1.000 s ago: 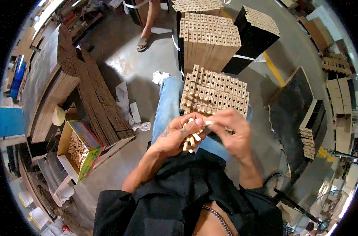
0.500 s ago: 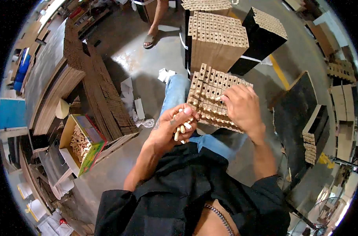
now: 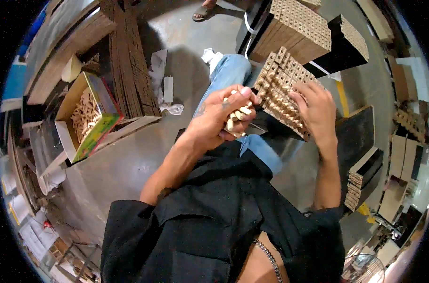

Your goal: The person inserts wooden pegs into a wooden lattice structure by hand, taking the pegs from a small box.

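Note:
My left hand [image 3: 219,113] is closed round a bunch of pale wooden dowels [image 3: 243,113], their ends poking out between the fingers. Just right of it stands a block of stacked boards [image 3: 284,60], its upper face dotted with rows of drilled holes. Dowels stick up from several rows on its nearer side. Over the right part of this block, my right hand [image 3: 317,111] has its thumb and fingers drawn together at the holes. Whatever is at those fingertips is hidden by the hand and the dowels around it.
At left, an open cardboard box [image 3: 65,137] holds many loose dowels beside dark stacked boards [image 3: 129,61]. Taller drilled stacks [image 3: 294,35] stand beyond the block. Crumpled white wrapping [image 3: 174,109] lies on the floor. Another person's sandalled foot [image 3: 201,13] shows at the top.
The view has shifted, so the box and stacks sit elsewhere in the picture. My right hand stays at the drilled block, its fingers now by the dowel rows; the left keeps its bunch.

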Demonstrator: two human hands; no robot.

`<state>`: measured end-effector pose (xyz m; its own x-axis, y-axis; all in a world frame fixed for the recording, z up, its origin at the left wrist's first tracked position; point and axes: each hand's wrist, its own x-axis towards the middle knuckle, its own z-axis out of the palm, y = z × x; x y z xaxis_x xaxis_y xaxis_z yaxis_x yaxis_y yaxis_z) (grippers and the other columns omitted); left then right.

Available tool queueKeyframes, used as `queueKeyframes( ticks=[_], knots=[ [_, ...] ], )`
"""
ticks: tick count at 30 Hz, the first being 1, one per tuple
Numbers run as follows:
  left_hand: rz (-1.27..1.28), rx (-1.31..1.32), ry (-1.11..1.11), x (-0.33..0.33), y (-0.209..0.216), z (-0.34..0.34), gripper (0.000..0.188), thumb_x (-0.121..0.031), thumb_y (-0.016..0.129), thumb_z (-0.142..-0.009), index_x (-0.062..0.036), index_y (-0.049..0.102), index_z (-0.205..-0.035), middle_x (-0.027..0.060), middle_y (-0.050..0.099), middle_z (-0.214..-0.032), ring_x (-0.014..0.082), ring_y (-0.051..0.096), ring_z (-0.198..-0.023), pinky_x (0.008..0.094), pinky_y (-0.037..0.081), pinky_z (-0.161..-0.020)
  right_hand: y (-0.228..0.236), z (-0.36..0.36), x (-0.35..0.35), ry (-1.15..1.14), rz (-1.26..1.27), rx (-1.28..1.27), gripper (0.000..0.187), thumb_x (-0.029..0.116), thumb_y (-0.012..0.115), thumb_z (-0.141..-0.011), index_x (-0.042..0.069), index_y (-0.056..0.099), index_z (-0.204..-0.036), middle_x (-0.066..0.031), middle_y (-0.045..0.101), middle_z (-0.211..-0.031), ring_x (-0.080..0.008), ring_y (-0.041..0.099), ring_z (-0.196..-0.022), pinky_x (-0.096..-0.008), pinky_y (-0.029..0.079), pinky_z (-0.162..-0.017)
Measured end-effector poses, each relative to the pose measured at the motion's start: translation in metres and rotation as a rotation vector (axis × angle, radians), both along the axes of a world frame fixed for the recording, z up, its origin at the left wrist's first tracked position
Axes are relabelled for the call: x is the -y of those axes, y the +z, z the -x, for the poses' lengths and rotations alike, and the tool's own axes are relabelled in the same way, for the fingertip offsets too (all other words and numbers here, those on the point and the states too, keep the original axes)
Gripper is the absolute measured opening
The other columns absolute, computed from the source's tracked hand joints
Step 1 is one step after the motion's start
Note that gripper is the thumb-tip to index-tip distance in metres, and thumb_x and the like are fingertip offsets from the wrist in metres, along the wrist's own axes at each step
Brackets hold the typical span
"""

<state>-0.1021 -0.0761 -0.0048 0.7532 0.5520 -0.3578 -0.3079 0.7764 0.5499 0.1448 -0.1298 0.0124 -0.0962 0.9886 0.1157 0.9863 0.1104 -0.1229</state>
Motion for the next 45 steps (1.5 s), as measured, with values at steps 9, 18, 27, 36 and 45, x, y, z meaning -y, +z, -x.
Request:
queueKeyframes(
  ticks=[9,18,27,36,45],
  knots=[
    [-0.335,-0.221,-0.04,0.05,0.0,-0.011,0.034,-0.042,0.055,-0.101,-0.0082,0.058,-0.101,-0.0015,0.056,-0.072,0.005,0.053,-0.056,0.0197,0.039,-0.044,0.017,0.1,0.085,-0.096,-0.225,-0.698,0.027,0.002,0.075,-0.081,0.006,0.071,-0.107,-0.0102,0.068,-0.096,-0.0242,0.067,-0.083,-0.0331,0.054,-0.073],
    [-0.094,-0.074,-0.081,0.034,-0.001,-0.05,0.028,-0.039,0.056,-0.101,-0.0115,0.057,-0.103,-0.0021,0.052,-0.07,0.005,0.045,-0.049,0.0203,0.031,-0.039,0.01,0.049,0.068,-0.39,-0.224,-1.228,0.01,0.009,0.069,-0.091,0.0,0.067,-0.096,-0.0089,0.067,-0.083,-0.0127,0.062,-0.067,-0.0262,0.049,-0.061],
    [0.002,0.023,0.002,-0.027,0.003,-0.055,0.028,-0.035,0.052,-0.104,-0.0076,0.056,-0.106,-0.0041,0.045,-0.071,0.0014,0.033,-0.047,0.0168,0.023,-0.036,-0.007,-0.021,0.012,-0.271,-0.077,-0.375,0.011,0.015,0.066,-0.088,0.005,0.062,-0.088,-0.0134,0.065,-0.088,-0.0353,0.064,-0.083,-0.0449,0.05,-0.071],
    [0.041,0.207,-0.009,-0.057,0.002,-0.099,0.028,-0.035,0.05,-0.104,-0.0079,0.055,-0.108,-0.0049,0.046,-0.074,0.0007,0.034,-0.05,0.017,0.025,-0.037,-0.002,-0.018,0.001,-0.074,0.035,-0.124,0.011,0.014,0.063,-0.086,0.004,0.06,-0.083,-0.011,0.063,-0.086,-0.0304,0.064,-0.088,-0.0429,0.05,-0.077],
    [-0.029,0.094,0.061,-0.041,-0.002,-0.134,0.029,-0.039,0.053,-0.103,-0.0104,0.053,-0.107,-0.0028,0.049,-0.077,0.0019,0.038,-0.051,0.0171,0.023,-0.037,0.011,0.01,0.014,-0.337,-0.288,-0.949,0.018,0.014,0.076,-0.085,0.0,0.069,-0.094,-0.011,0.068,-0.083,-0.0228,0.065,-0.073,-0.0315,0.05,-0.066]
  ],
)
